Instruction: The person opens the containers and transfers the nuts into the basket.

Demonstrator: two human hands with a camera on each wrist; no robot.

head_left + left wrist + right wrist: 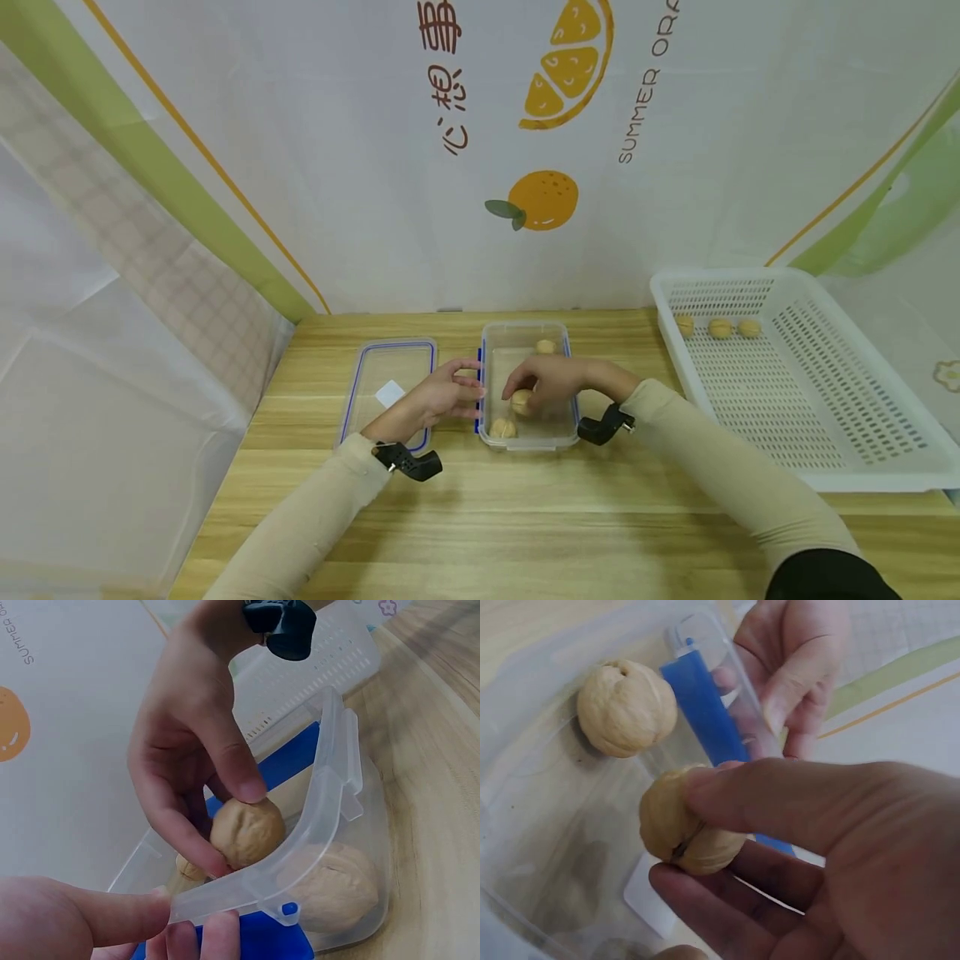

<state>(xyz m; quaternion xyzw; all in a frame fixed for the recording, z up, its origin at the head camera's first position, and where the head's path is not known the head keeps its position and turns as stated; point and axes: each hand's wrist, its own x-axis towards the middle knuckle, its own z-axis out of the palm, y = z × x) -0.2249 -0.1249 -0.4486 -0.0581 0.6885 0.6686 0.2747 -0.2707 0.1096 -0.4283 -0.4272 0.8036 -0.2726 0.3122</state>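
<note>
While a white basket (772,392) is occupying the back right corner of the worktop (480,533), with three loose walnuts (720,329) lying toward its back left end, a clear box (498,371) is standing near the middle of the back edge; a clear lid (378,367) with a blue seal is lying left of it, toward the back left corner, and a small white card (390,393) is showing within the lid's outline; a printed cloth (375,233) is hanging behind the back edge. Inside the box, one walnut (545,344) is resting by the far right corner and another walnut (503,428) by the near left corner; the box walls are surrounding the work on every side, and the right hand (551,379) is reaching over the right wall, covering part of the inside from above. The held walnut (521,405) is sitting between the thumb and fingers of the right hand, which are pinching it, within the box's outline near the nut at the near left corner; whether it is touching the box floor, I cannot tell. The left hand (448,396) is bracing the left side, its fingers spreading apart and touching the wall by the blue clasp (266,935).
</note>
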